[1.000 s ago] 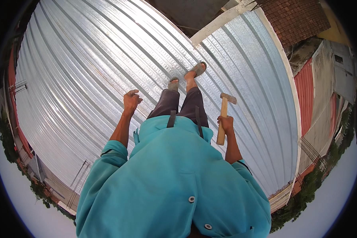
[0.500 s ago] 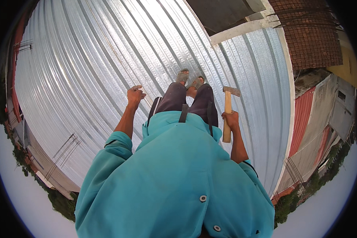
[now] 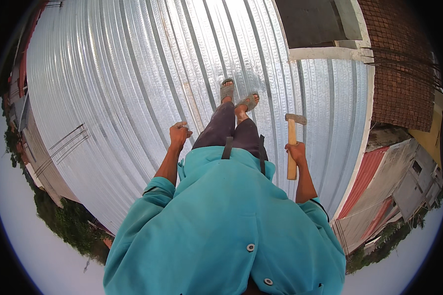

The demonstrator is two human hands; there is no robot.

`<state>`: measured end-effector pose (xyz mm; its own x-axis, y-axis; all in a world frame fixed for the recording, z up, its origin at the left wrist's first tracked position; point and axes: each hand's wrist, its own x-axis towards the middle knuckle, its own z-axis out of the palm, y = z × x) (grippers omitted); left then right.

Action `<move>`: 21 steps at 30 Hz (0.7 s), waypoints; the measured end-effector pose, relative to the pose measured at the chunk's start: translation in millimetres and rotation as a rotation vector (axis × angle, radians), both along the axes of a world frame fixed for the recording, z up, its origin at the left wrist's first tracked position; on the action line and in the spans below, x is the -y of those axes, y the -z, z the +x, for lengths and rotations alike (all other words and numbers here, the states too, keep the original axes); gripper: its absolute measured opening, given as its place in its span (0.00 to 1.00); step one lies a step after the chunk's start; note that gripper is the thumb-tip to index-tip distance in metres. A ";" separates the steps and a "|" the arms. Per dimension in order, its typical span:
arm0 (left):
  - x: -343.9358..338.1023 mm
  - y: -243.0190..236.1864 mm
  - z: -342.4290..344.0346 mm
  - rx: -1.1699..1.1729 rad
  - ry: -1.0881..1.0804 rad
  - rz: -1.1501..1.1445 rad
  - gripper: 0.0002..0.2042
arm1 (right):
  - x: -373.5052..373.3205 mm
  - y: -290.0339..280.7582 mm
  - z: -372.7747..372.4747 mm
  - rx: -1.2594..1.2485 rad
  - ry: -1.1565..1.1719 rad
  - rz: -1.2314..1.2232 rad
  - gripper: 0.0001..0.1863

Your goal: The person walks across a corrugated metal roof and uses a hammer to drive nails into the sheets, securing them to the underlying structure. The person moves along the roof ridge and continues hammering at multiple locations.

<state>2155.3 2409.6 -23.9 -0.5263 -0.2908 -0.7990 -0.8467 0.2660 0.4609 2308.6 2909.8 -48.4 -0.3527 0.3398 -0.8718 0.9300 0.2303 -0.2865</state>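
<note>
My right hand [image 3: 295, 151] is wrapped round the wooden handle of a hammer [image 3: 292, 132], its metal head up and away from me. My left hand [image 3: 180, 134] is held out to the left over the metal sheets, apart from them. Its fingers are curled in with the thumb close by; whatever they may hold is too small to make out. Beneath me spread shiny corrugated metal roof sheets [image 3: 133, 98], their ribs running away from me. My sandalled feet [image 3: 238, 98] stand on them, one ahead of the other.
At the far right a pale concrete edge [image 3: 330, 53] frames a dark opening [image 3: 310, 24]. A brown tiled roof [image 3: 403, 69] lies beyond the sheets' right edge. Thin rebar rods [image 3: 69, 142] stick up at the left, and more rods [image 3: 403, 65] cross on the right.
My feet have stepped along the sheets and my body has turned a little, so the ribs run straighter ahead. The hammer stays in my right hand; my left fingers look more curled.
</note>
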 end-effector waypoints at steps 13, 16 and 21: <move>144.0 -27.5 -39.4 -0.190 -0.162 -0.050 0.18 | 84.1 18.6 -31.3 -0.083 0.161 -0.031 0.09; 180.1 -65.7 -44.0 -0.415 -0.358 -0.034 0.18 | 118.0 24.0 -62.8 -0.016 0.130 -0.154 0.12; 201.8 -77.4 78.0 -0.475 -0.738 -0.196 0.18 | 130.8 28.0 -131.0 -0.026 -0.616 -0.050 0.16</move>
<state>2233.3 2207.8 53.5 -0.4138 -0.7942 -0.4450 -0.5649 -0.1593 0.8096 2177.6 2779.0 -76.4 -0.4925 0.0256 -0.8700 0.6232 0.7081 -0.3319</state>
